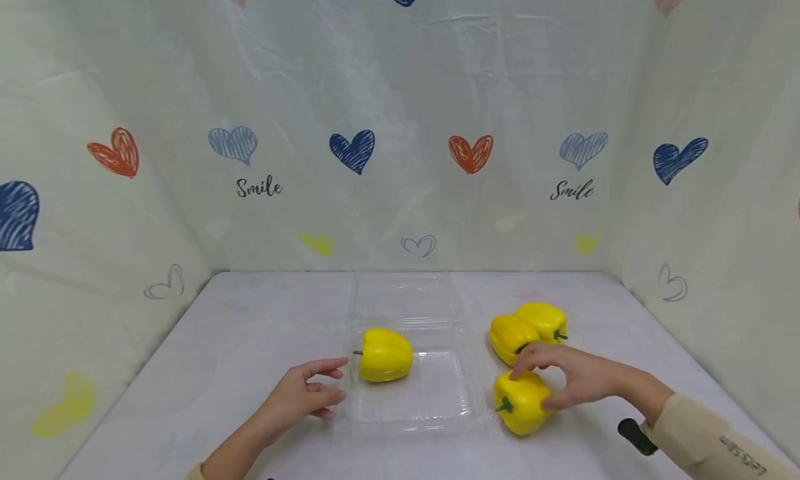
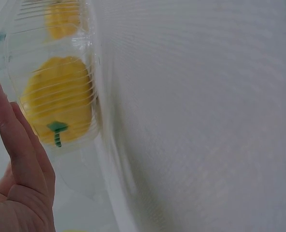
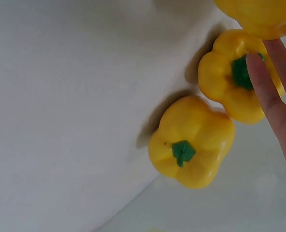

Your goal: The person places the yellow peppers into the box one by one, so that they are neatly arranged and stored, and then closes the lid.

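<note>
In the head view a clear plastic clamshell box (image 1: 431, 390) lies with its lid folded back. One yellow bell pepper (image 1: 385, 356) is on its side in the box's left part, stem to the left. My left hand (image 1: 306, 396) is at the box's left side, fingers loosely extended and holding nothing; contact with the wall is hard to tell. My right hand (image 1: 578, 376) holds a second yellow bell pepper (image 1: 521, 405) right of the box, thumb on its right side and fingers over its far side. Two more yellow bell peppers (image 3: 191, 142) lie together beyond that hand.
A white cloth-covered table (image 1: 262, 327) bears everything. Pale curtains (image 1: 400, 91) printed with hearts enclose its back and sides. A dark, rounded object (image 1: 637, 437) shows beside the right sleeve.
</note>
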{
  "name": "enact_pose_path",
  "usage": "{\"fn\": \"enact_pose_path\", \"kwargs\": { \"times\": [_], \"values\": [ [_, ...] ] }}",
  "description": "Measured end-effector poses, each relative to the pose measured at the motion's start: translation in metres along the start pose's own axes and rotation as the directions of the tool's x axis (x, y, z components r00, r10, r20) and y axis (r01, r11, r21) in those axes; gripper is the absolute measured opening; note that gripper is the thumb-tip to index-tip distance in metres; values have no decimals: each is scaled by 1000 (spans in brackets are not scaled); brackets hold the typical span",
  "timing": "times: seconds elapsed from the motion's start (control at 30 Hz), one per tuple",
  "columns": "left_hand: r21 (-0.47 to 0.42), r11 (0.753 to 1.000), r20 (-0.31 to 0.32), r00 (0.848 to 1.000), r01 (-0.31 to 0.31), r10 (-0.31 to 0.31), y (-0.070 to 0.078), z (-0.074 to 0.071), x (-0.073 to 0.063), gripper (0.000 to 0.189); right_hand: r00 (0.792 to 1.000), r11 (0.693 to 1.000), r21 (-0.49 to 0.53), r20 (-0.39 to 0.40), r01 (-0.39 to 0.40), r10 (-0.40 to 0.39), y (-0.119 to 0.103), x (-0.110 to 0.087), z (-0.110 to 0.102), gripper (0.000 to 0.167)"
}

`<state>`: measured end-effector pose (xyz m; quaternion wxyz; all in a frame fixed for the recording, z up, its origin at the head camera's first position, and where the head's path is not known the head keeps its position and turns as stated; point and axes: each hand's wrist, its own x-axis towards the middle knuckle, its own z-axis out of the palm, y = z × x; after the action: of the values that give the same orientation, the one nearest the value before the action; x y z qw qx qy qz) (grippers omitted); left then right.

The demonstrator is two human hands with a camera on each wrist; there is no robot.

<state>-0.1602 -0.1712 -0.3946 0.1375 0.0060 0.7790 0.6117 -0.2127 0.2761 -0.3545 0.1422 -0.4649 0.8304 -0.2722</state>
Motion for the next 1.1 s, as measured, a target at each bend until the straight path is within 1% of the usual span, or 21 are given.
{"fn": "enact_pose_path", "kwargs": {
  "times": [0.13, 0.23, 0.33, 0.47, 0.57, 0.83, 1.0, 1.1],
  "values": [
    [-3, 1000, 2, 1000, -4, 4, -1, 0, 0, 61, 998, 999, 13, 37, -47, 47, -2, 2, 3, 50],
    [-2, 1000, -1, 1000, -3, 3, -1, 0, 0, 61, 995, 996, -2, 42, -90, 90, -3, 3, 4, 53],
    [-3, 1000, 1, 1000, -4, 4, -1, 0, 0, 61, 993, 994, -1, 42, -108, 108, -4, 4, 4, 53],
    [-9, 1000, 10, 1000, -12, 12, -1, -1, 0, 61, 991, 992, 23, 49, -123, 122, -4, 4, 3, 53],
    [-10, 1000, 10, 1000, -13, 13, -2, -1, 1, 61, 991, 991, 22, 49, -130, 128, -4, 5, 2, 53],
    [-1, 1000, 0, 1000, -5, 5, -2, 0, 1, 60, 994, 993, -34, 1, -112, 112, -6, 3, -4, 54],
    [-2, 1000, 3, 1000, -13, 13, -2, 0, 1, 60, 991, 989, -71, -29, -130, 129, -10, 4, -10, 55],
    [-1, 1000, 5, 1000, -15, 15, -1, -1, 0, 60, 991, 988, -83, -31, -134, 131, -13, 5, -14, 54]
  ]
}}
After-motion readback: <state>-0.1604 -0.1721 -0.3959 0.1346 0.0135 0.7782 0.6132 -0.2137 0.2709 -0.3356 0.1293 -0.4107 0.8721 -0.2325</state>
